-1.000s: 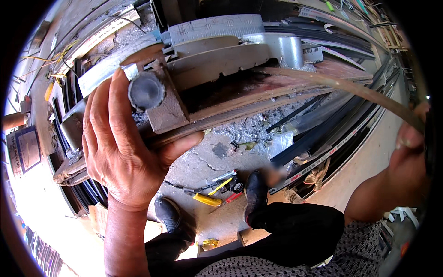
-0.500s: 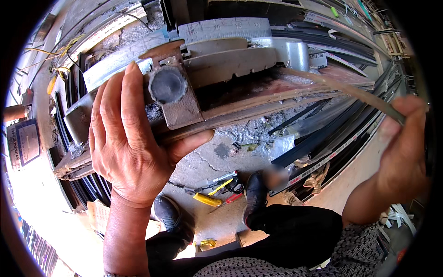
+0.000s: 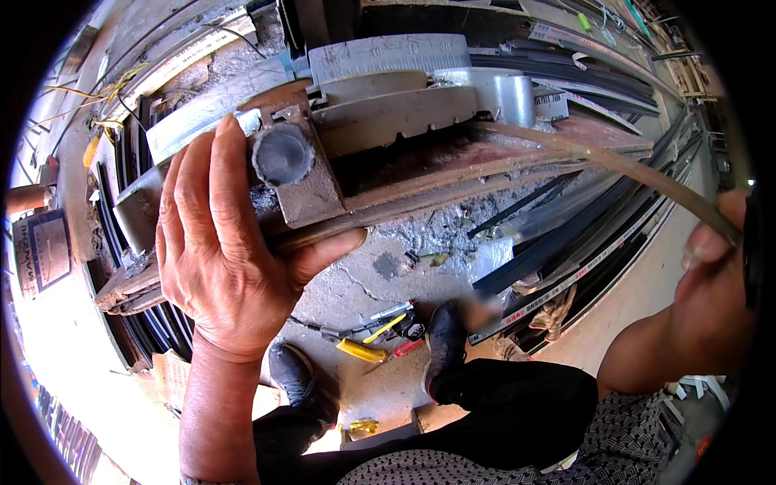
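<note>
Head view shows the left hand [image 3: 230, 259] still clamped around the rusty bending jig [image 3: 323, 186], while the right hand [image 3: 711, 267], fingers pinching, has drawn the metal strip [image 3: 614, 166] lower.

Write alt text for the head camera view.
A person's left hand grips a rusty metal bending jig beside its round grey knob, while the right hand pulls a long metal strip that curves out of it. Below, black shoes and hand tools rest on the concrete floor.
</note>
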### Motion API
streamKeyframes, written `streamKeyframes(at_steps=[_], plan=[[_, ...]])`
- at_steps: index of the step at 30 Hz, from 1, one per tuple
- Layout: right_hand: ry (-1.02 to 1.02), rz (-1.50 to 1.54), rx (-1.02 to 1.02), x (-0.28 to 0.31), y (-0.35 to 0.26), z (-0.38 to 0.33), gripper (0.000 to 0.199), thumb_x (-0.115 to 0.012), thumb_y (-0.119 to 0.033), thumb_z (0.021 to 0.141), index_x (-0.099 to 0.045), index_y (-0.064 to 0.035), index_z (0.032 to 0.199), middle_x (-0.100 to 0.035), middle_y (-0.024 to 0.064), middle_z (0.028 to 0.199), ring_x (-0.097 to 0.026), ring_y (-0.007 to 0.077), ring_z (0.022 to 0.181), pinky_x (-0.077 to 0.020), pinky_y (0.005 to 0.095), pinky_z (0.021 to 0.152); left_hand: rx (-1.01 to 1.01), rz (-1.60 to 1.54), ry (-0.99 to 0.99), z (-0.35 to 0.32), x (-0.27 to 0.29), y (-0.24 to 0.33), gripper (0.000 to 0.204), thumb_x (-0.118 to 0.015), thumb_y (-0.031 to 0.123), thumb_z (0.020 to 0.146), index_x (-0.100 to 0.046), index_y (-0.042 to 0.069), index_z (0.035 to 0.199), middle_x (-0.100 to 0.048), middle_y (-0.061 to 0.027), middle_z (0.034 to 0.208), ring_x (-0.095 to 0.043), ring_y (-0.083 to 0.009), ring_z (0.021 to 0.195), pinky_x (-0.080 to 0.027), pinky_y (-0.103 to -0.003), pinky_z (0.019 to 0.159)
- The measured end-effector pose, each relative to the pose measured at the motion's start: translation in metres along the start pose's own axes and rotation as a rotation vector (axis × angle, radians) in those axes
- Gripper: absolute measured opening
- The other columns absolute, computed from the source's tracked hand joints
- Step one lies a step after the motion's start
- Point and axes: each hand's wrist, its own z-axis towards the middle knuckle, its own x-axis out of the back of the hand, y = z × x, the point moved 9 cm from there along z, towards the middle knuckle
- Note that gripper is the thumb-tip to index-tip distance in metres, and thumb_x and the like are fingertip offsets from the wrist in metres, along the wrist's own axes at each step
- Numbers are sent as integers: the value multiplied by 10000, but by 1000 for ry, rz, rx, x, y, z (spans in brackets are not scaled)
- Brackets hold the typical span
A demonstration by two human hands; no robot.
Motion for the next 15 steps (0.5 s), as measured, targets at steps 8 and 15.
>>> streamKeyframes(at_steps=[8,15], plan=[[32,59,-223,-23,-11,-15,327,-471,-158,1107,-651,71,956,-652,115,759,-549,113,565,-450,237,546,-1,2,-1,0,0,0,1103,-648,822,768,-424,32,1506,-568,-219,1377,-603,-411,1200,-494,-501,1008],[-10,77,-219,-5,5,-16,291,-497,-135,1100,-663,80,994,-655,114,767,-560,112,590,-453,234,560,55,37,-71,-3,1,-3,1109,-664,819,755,-412,63,1526,-546,-192,1409,-589,-401,1224,-494,-484,1012]])
